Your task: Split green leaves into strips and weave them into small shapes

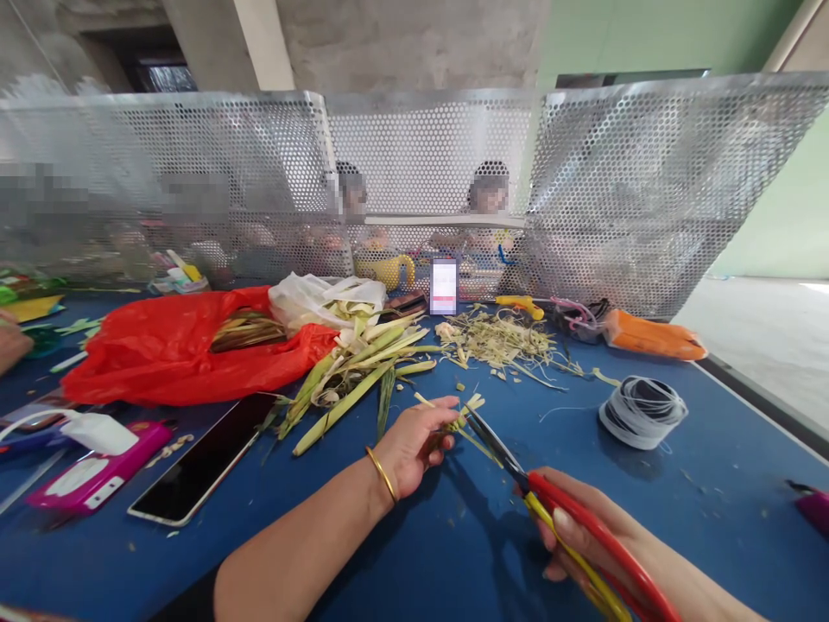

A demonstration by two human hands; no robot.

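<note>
Near the middle of the table, my left hand (418,445) pinches a small bunch of pale green leaf strips (477,442) between thumb and fingers; a gold bangle circles that wrist. Scissors (560,510) with red and yellow handle grips are held in my right hand (586,510). Their metal blades point away to the upper left and meet the strips just beyond my left fingertips. Whether the blades are touching the strips cannot be made out. Behind my left hand lies a pile of long green and yellowish leaves (363,371).
A red plastic bag (161,345), black phone (200,466) and pink power bank (107,475) lie left. Leaf scraps (498,337) and a lit phone (444,285) are ahead. Right are a clear line coil (641,413) and orange packet (654,335). Perforated metal screens (427,147) stand behind; people sit beyond.
</note>
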